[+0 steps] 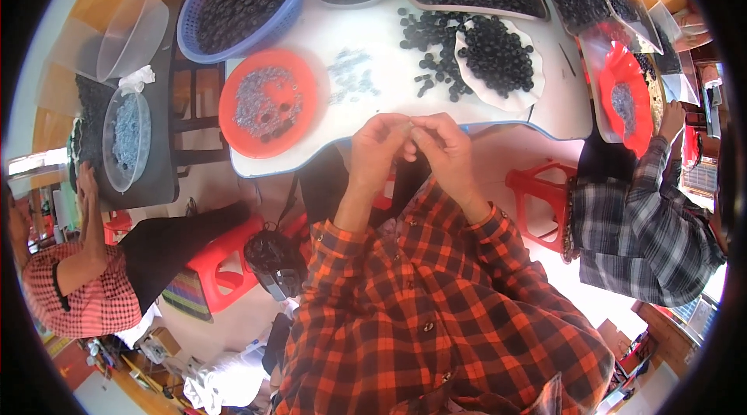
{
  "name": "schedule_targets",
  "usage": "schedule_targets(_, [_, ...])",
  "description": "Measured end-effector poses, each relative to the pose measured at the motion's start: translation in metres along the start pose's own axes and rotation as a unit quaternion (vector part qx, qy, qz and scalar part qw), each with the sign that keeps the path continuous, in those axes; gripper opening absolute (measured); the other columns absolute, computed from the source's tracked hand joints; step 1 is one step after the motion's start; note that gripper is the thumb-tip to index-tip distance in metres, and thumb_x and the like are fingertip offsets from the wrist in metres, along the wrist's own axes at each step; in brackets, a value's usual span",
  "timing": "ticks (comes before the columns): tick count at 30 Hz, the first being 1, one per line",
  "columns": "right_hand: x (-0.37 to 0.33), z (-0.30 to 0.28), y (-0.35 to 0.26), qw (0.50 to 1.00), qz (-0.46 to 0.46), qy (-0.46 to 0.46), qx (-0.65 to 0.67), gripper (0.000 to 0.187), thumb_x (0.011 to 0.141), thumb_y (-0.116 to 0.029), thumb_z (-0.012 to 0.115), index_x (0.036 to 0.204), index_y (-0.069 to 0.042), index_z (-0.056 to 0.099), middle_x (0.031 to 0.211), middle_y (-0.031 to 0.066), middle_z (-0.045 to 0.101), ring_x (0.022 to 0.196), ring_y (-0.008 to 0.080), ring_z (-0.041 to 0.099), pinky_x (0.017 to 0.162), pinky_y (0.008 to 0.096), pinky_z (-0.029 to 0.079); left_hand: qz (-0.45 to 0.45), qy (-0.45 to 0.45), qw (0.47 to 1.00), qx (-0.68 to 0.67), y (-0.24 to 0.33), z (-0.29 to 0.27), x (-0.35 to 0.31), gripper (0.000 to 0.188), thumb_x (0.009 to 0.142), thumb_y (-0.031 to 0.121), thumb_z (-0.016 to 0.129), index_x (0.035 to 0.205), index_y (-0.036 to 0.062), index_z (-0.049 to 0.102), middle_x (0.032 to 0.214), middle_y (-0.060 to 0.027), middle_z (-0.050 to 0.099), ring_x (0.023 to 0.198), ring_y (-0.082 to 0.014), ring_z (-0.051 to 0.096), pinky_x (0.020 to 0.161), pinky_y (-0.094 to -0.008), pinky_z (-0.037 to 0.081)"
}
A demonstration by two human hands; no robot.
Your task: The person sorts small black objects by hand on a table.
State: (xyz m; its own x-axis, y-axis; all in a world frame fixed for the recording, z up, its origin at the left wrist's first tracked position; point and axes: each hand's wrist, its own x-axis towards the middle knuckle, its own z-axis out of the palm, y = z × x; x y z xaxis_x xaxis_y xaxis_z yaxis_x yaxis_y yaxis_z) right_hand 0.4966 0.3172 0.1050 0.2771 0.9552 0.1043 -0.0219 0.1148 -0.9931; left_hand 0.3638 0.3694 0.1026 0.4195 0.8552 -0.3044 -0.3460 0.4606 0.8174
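My left hand (380, 146) and my right hand (445, 149) meet fingertip to fingertip at the front edge of the white table (350, 115). Both are closed in a pinch, and whatever lies between the fingers is too small to make out. Left of them sits an orange-red plate (233, 107) holding small clear pieces and a few dark ones. Loose clear pieces (354, 75) are scattered on the table just beyond my hands. To the right, a white scalloped plate (537, 80) is heaped with small black round parts (498, 57), and more of them lie spilled beside it.
Along the back stand a blue basket (187, 29), a round clear tray (354, 4) and a rectangular tray (420, 4), all filled with black parts. Co-workers sit at left (85, 283) and right (646, 236). Red stools (537, 193) flank me.
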Motion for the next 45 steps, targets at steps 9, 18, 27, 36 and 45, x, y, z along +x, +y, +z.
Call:
schedule_targets(9, [0.004, -0.016, 0.005, 0.997, -0.011, 0.043, -0.063, 0.006, 0.092, -0.003, 0.062, 0.096, 0.002, 0.061, 0.086, 0.0038, 0.059, 0.071, 0.008, 0.058, 0.063, 0.0221, 0.049, 0.021, -0.001, 0.997, 0.069, -0.003, 0.021, 0.01, 0.011, 0.095, 0.007, 0.06, 0.103, -0.0008, 0.062, 0.083, -0.0052, 0.065, 0.065, -0.0096, 0.061, 0.056, -0.0209, 0.053])
schedule_targets(18, [0.006, -0.026, 0.016, 0.986, 0.025, 0.097, -0.13, 0.008, 0.091, -0.004, 0.064, 0.096, 0.001, 0.062, 0.082, 0.0045, 0.06, 0.066, 0.0084, 0.055, 0.061, 0.0237, 0.046, 0.314, 0.07, 0.803, 0.502, 0.007, 0.036, 0.062, 0.009, 0.087, 0.006, 0.059, 0.093, 0.003, 0.065, 0.086, -0.018, 0.061, 0.078, -0.0374, 0.061, 0.07, -0.0435, 0.05])
schedule_targets(27, [0.006, -0.025, 0.017, 0.986, 0.049, 0.108, -0.116, 0.008, 0.09, -0.005, 0.064, 0.095, 0.0, 0.062, 0.077, 0.0046, 0.06, 0.064, 0.0089, 0.055, 0.059, 0.0244, 0.047, 0.253, 0.073, 0.724, 0.637, 0.022, 0.05, 0.106, 0.015, 0.084, 0.012, 0.063, 0.097, 0.004, 0.066, 0.096, -0.0151, 0.059, 0.085, -0.0353, 0.062, 0.073, -0.045, 0.05])
schedule_targets(36, [0.005, -0.023, 0.016, 0.986, 0.031, 0.102, -0.126, 0.007, 0.091, -0.004, 0.063, 0.096, 0.0, 0.062, 0.078, 0.0046, 0.059, 0.065, 0.009, 0.055, 0.06, 0.0246, 0.047, 0.209, 0.066, 0.707, 0.673, 0.014, 0.047, 0.111, 0.02, 0.083, 0.018, 0.068, 0.1, 0.0079, 0.066, 0.098, -0.0132, 0.059, 0.085, -0.0343, 0.064, 0.073, -0.0451, 0.051])
schedule_targets(45, [0.004, -0.019, 0.014, 0.987, 0.035, 0.1, -0.122, 0.008, 0.091, -0.004, 0.063, 0.097, 0.0, 0.062, 0.078, 0.0048, 0.06, 0.065, 0.0089, 0.055, 0.06, 0.0242, 0.047, 0.241, 0.003, 0.894, 0.379, 0.011, 0.028, 0.093, 0.024, 0.079, 0.004, 0.069, 0.103, 0.0026, 0.064, 0.092, -0.0098, 0.064, 0.073, -0.0215, 0.066, 0.068, -0.0325, 0.053])
